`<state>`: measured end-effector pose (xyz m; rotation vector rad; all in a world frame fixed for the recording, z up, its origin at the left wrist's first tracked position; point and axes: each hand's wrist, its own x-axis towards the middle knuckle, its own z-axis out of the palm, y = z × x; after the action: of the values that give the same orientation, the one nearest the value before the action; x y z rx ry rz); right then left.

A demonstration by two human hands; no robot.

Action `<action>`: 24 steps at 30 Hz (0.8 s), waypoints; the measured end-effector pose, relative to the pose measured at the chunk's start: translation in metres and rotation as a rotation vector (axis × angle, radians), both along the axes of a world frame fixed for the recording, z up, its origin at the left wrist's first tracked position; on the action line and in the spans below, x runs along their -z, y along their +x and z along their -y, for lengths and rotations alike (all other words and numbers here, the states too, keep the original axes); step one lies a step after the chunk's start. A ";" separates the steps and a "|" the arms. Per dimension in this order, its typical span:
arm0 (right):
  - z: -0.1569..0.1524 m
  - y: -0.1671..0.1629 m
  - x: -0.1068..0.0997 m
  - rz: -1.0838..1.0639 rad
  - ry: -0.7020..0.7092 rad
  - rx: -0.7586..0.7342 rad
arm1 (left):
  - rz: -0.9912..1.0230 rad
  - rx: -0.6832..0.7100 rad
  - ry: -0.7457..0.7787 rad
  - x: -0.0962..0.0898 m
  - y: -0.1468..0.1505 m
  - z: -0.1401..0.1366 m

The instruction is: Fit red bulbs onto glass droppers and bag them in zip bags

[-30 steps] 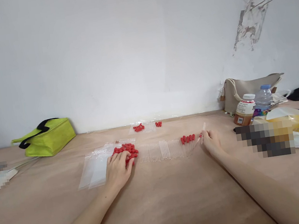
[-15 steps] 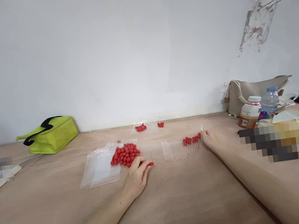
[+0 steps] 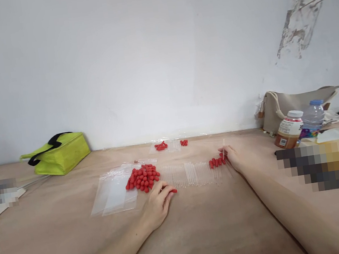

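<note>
My left hand (image 3: 161,199) is closed, pinching a red rubber bulb (image 3: 174,191) low over the table, just right of a pile of red rubber bulbs (image 3: 141,178). My right hand (image 3: 232,158) pinches a thin clear glass tube (image 3: 224,146), its upper end sticking out above the fingers. Beside those fingers lie several glass droppers fitted with red bulbs (image 3: 215,163), partly hidden by the hand. Between my hands stretches a row of bare clear glass tubes (image 3: 191,174), lying side by side. Left of the pile, clear zip bags (image 3: 115,193) lie flat and overlap.
Small clear bags with red bulbs (image 3: 161,146) lie near the wall. A lime-green bag (image 3: 66,156) stands at left. To the right are a grey bag (image 3: 304,99), a brown drink bottle (image 3: 289,131) and a clear bottle (image 3: 315,112).
My right hand has moved slightly left with the tube, closer to the bulb-fitted droppers. My left hand keeps its pinch on the bulb. The whole view has shifted a little.
</note>
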<state>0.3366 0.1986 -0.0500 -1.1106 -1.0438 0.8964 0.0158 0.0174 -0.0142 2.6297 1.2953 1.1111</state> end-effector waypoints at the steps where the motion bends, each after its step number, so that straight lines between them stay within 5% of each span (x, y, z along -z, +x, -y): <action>1: 0.001 0.001 0.000 -0.044 0.000 0.016 | -0.004 0.003 -0.003 0.000 0.000 0.000; 11: 0.019 0.000 -0.009 -0.167 -0.023 0.182 | -0.014 0.010 -0.003 -0.001 0.000 0.000; 19: 0.031 0.010 -0.016 -0.036 -0.017 0.244 | -0.026 0.004 -0.017 -0.005 0.001 0.002; 24: 0.064 -0.017 -0.023 0.119 0.099 0.201 | 0.001 -0.005 -0.038 -0.003 0.000 0.002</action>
<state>0.3200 0.1350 -0.0273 -1.1735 -1.0414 0.6188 0.0159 0.0156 -0.0109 2.6007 1.3095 1.0771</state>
